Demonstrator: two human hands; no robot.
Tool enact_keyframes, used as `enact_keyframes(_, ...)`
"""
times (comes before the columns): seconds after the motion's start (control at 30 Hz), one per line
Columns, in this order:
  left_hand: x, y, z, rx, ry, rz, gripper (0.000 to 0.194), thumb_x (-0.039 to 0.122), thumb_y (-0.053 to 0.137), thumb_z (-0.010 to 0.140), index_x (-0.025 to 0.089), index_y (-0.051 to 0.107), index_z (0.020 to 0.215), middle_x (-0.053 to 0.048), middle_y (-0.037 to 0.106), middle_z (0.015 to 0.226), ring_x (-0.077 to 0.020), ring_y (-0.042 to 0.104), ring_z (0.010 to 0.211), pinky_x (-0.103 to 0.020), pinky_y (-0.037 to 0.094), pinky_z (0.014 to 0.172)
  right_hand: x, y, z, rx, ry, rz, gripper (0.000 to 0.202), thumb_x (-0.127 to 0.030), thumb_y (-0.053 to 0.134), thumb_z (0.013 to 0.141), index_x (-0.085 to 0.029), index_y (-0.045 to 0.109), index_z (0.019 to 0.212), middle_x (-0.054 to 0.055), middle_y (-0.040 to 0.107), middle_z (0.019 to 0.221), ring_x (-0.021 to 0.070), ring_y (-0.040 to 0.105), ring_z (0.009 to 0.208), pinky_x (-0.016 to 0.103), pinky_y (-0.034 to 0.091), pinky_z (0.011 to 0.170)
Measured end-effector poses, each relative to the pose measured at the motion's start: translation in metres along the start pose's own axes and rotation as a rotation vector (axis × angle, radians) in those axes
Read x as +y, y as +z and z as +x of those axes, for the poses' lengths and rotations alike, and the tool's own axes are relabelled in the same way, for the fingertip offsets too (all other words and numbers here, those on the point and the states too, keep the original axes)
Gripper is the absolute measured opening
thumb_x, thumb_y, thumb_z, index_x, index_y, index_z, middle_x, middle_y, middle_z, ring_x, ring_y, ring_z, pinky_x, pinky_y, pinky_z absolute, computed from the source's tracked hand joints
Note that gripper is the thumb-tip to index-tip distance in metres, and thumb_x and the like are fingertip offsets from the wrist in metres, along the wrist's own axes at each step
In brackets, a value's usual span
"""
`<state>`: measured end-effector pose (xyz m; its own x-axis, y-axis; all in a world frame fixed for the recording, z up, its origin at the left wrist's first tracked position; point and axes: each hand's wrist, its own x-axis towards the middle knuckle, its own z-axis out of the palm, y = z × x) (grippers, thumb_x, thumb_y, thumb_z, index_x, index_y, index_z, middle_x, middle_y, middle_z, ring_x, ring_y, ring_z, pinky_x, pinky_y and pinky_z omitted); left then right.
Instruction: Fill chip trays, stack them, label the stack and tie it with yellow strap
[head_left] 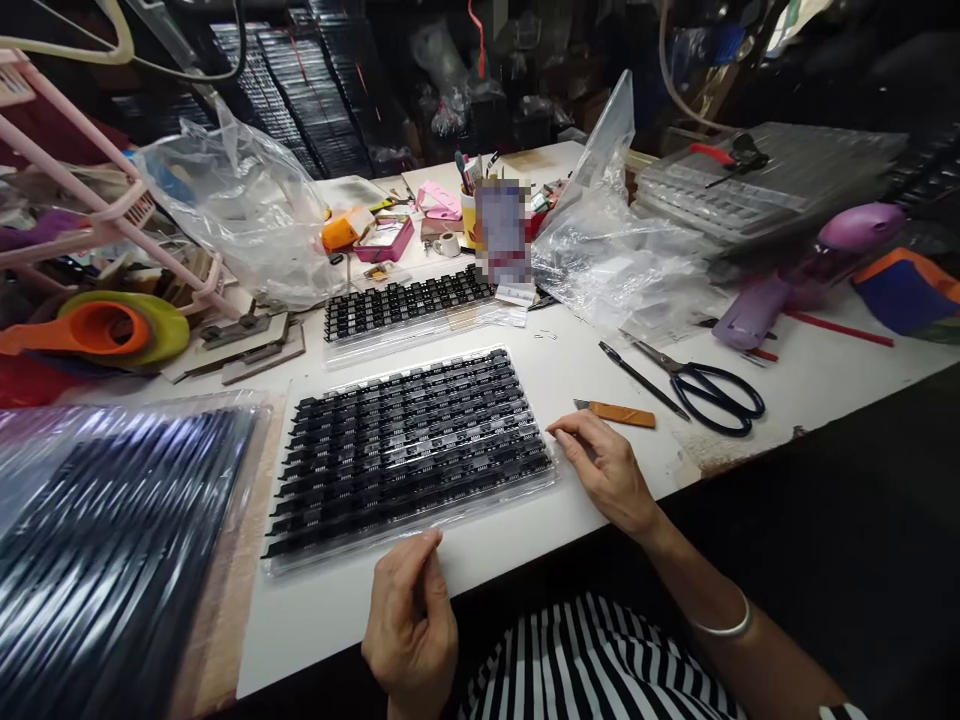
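Note:
A clear plastic tray (420,523) lies in front of me, filled with rows of small black parts (412,440) that show pale pin-like marks. My left hand (411,615) is at the tray's near edge, fingers curled in and thumb close to the index finger; nothing shows between them. By the tray's right edge is my right hand (606,468), its fingers loosely bent and the thumb apart, with the fingertips at or close to the rim. Whether they touch it I cannot tell. A craft knife (622,413) with an orange-brown handle lies just beyond that hand.
Scissors (716,395) and a dark pointed tool (643,378) lie to the right. Behind is another tray of black parts (409,305). Long black strips (127,540) fill the left side. Plastic bags (247,215), a pink rack (112,210) and stacked clear trays (765,190) surround the worktop.

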<state>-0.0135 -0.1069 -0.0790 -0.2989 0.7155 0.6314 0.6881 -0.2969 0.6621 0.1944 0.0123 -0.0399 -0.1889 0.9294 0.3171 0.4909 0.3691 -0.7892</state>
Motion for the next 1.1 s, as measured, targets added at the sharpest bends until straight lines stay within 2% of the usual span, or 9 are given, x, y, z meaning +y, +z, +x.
enact_keyframes(0.33, -0.004, -0.005, 0.006, -0.161, 0.145, -0.094, 0.041, -0.004, 0.057, 0.075, 0.020, 0.062, 0.109, -0.005, 0.065, 0.093, -0.0201, 0.062, 0.087, -0.035, 0.051, 0.074, 0.004, 0.002, -0.005, 0.079, 0.079, 0.030, 0.018, -0.026, 0.045, 0.091, -0.019, 0.061, 0.095, 0.003, 0.064, 0.076, 0.0170, 0.061, 0.073, 0.032, 0.050, 0.071)
enact_keyframes(0.47, -0.004, -0.003, 0.006, -0.149, 0.168, -0.046, 0.038, 0.000, 0.057, 0.077, 0.021, 0.062, 0.108, -0.005, 0.066, 0.092, -0.0202, 0.062, 0.086, -0.035, 0.051, 0.074, 0.005, 0.001, -0.007, 0.118, 0.060, 0.026, 0.025, -0.028, 0.047, 0.090, -0.020, 0.059, 0.110, 0.008, 0.064, 0.105, 0.0206, 0.060, 0.093, 0.037, 0.049, 0.081)
enact_keyframes(0.57, 0.000, 0.000, 0.003, -0.075, 0.082, -0.004, 0.031, 0.005, 0.057, 0.079, 0.021, 0.063, 0.105, -0.005, 0.066, 0.092, -0.0195, 0.062, 0.086, -0.035, 0.051, 0.077, 0.006, -0.001, -0.007, 0.114, 0.009, 0.028, 0.030, -0.026, 0.045, 0.090, -0.022, 0.054, 0.118, 0.009, 0.058, 0.118, 0.0214, 0.056, 0.102, 0.038, 0.048, 0.086)
enact_keyframes(0.7, 0.011, -0.003, 0.003, 0.055, -0.204, -0.058, 0.017, 0.015, 0.055, 0.084, 0.020, 0.063, 0.099, -0.004, 0.065, 0.093, -0.0173, 0.062, 0.088, -0.034, 0.049, 0.082, 0.011, -0.002, -0.009, 0.110, 0.001, 0.048, 0.025, -0.025, 0.044, 0.090, -0.018, 0.059, 0.109, 0.009, 0.062, 0.099, 0.0195, 0.059, 0.086, 0.034, 0.051, 0.073)
enact_keyframes(0.77, 0.013, -0.012, 0.007, 0.124, -0.286, -0.051, 0.014, 0.020, 0.055, 0.085, 0.019, 0.064, 0.096, -0.004, 0.064, 0.093, -0.0173, 0.061, 0.089, -0.034, 0.048, 0.086, 0.013, -0.001, -0.010, 0.115, -0.001, 0.056, 0.023, -0.026, 0.044, 0.090, -0.017, 0.061, 0.103, 0.009, 0.062, 0.091, 0.0199, 0.059, 0.079, 0.034, 0.050, 0.067)
enact_keyframes(0.87, 0.006, -0.038, 0.020, 0.224, -0.271, 0.123, 0.016, 0.027, 0.057, 0.084, 0.018, 0.064, 0.094, -0.005, 0.064, 0.093, -0.0184, 0.060, 0.088, -0.036, 0.046, 0.087, 0.017, 0.001, -0.010, 0.108, -0.025, 0.045, 0.020, -0.026, 0.046, 0.088, -0.017, 0.062, 0.096, 0.009, 0.063, 0.091, 0.0224, 0.059, 0.083, 0.040, 0.048, 0.077)
enact_keyframes(0.93, -0.007, -0.059, 0.031, 0.256, -0.285, 0.280, 0.021, 0.032, 0.056, 0.084, 0.018, 0.064, 0.097, -0.006, 0.063, 0.097, -0.0198, 0.059, 0.089, -0.037, 0.045, 0.087, 0.019, 0.001, -0.010, 0.115, -0.046, 0.029, 0.019, -0.026, 0.048, 0.086, -0.018, 0.063, 0.095, 0.010, 0.063, 0.098, 0.0259, 0.057, 0.095, 0.046, 0.044, 0.086)
enact_keyframes(1.0, -0.022, -0.077, 0.041, 0.284, -0.369, 0.372, 0.029, 0.037, 0.053, 0.084, 0.017, 0.062, 0.104, -0.008, 0.061, 0.103, -0.0216, 0.058, 0.094, -0.037, 0.045, 0.087, 0.022, 0.001, -0.011, 0.139, -0.060, 0.017, 0.021, -0.028, 0.048, 0.086, -0.018, 0.063, 0.095, 0.011, 0.061, 0.105, 0.0285, 0.053, 0.104, 0.050, 0.041, 0.091)
enact_keyframes(1.1, -0.043, -0.090, 0.048, 0.300, -0.469, 0.386, 0.042, 0.039, 0.050, 0.084, 0.014, 0.054, 0.117, -0.012, 0.060, 0.106, -0.0239, 0.059, 0.095, -0.039, 0.047, 0.084, 0.024, 0.001, -0.012, 0.168, -0.074, 0.022, 0.023, -0.030, 0.046, 0.086, -0.017, 0.064, 0.095, 0.012, 0.061, 0.103, 0.0288, 0.053, 0.103, 0.050, 0.042, 0.089)
